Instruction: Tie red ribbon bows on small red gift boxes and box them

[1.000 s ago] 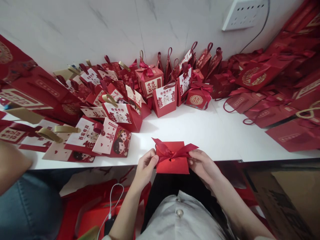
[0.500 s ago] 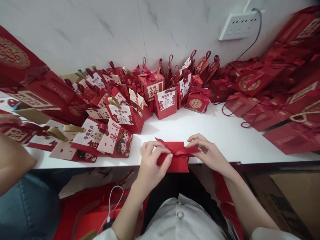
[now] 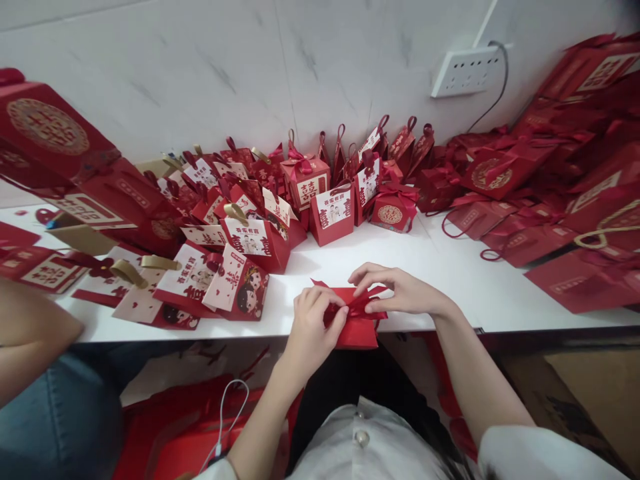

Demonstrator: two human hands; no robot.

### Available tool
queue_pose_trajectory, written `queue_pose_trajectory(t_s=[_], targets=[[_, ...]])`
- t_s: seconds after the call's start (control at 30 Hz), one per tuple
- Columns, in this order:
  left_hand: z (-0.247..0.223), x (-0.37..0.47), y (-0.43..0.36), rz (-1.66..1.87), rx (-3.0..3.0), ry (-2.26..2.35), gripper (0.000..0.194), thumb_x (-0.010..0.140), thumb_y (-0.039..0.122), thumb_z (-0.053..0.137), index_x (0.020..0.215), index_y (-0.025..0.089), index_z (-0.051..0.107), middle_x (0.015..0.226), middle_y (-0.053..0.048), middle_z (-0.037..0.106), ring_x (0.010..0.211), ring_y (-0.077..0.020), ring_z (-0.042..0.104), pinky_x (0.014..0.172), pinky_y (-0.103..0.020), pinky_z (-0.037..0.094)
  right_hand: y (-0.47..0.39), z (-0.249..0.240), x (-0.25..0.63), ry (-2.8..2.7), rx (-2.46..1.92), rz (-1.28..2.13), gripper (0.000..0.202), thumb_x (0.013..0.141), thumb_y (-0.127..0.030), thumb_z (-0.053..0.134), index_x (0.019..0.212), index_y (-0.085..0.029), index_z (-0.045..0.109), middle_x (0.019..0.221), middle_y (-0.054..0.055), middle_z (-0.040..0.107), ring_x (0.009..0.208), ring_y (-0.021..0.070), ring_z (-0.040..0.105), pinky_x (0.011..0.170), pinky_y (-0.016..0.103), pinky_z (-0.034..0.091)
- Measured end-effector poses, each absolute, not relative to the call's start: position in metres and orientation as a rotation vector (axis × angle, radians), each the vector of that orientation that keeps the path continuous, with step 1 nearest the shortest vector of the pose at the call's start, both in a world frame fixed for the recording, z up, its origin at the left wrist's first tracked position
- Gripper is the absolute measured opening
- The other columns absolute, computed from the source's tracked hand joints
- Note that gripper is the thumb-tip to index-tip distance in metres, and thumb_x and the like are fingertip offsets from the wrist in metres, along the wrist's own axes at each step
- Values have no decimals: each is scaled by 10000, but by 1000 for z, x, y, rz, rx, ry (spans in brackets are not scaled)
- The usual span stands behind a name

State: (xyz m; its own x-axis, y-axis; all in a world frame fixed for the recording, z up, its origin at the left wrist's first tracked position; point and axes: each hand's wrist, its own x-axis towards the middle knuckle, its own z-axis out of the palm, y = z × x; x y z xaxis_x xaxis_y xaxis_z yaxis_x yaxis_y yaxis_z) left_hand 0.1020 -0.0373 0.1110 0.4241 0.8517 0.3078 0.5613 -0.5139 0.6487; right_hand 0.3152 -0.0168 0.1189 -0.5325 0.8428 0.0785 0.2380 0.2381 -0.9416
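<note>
A small red box (image 3: 356,335) lies at the front edge of the white table, with a red ribbon (image 3: 359,305) tied in a bow on its top. My left hand (image 3: 316,327) is at the bow's left side, thumb and index finger pinched together on the ribbon. From the right, my right hand (image 3: 395,291) reaches over the box, its thumb and fingers apart around the bow's right loop. Whether its fingertips touch the ribbon is hard to tell.
Printed gift boxes (image 3: 246,241) crowd the white table (image 3: 320,263) on the left and along the wall. Red boxes (image 3: 565,273) are piled at the right. Another person's arm (image 3: 35,333) rests at the left edge. A power strip (image 3: 465,72) is on the wall.
My right hand has moved left and over the box, away from the ribbon's right end. The bow looks more bunched. My left hand stays at the ribbon. The view has shifted slightly.
</note>
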Motion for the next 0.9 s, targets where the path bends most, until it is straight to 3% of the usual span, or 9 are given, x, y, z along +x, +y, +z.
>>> queue_pose_trajectory(t_s=[0.1,0.27,0.43,0.57,0.7,0.9], targets=[[111,102,-37,849,2210,1202,40,856,159,537,848,196,549,892,-19,587,900,-180,503,838,-347,374,-13,115,308,-1810,-1004,1288,145,754,-334,686,771,-190,687,1020,52,604,996,191,571,911,345,417],[110,100,-37,839,2225,1160,48,872,169,527,884,198,563,911,-24,592,915,-179,503,854,-352,384,-8,108,288,-1615,-1180,1209,239,797,-390,594,725,-164,621,795,18,592,729,141,553,693,283,444],[110,99,-37,820,2297,1136,183,889,178,497,1020,216,620,988,-51,569,963,-189,486,888,-369,407,0,100,280,-1441,-1352,1361,299,728,-440,602,639,-171,508,594,-36,507,525,102,452,495,234,351],[113,99,-37,762,2365,1190,250,881,187,491,1079,235,636,1128,-73,549,1051,-220,462,950,-427,406,5,90,285,-1373,-1428,1323,333,703,-464,603,586,-161,530,569,-32,499,557,111,454,559,253,368],[116,100,-35,688,2383,1256,323,874,208,494,1179,251,590,1284,-82,480,1139,-254,413,994,-480,374,-6,83,299,-1266,-1518,1165,363,747,-524,555,674,-168,544,673,10,559,667,150,509,639,281,392],[122,100,-28,549,2293,1275,333,839,221,530,1165,267,575,1370,-64,424,1226,-286,364,1020,-510,333,-55,91,307,-1332,-1514,1105,425,831,-580,463,668,-190,515,610,-21,476,590,132,443,586,262,362]])
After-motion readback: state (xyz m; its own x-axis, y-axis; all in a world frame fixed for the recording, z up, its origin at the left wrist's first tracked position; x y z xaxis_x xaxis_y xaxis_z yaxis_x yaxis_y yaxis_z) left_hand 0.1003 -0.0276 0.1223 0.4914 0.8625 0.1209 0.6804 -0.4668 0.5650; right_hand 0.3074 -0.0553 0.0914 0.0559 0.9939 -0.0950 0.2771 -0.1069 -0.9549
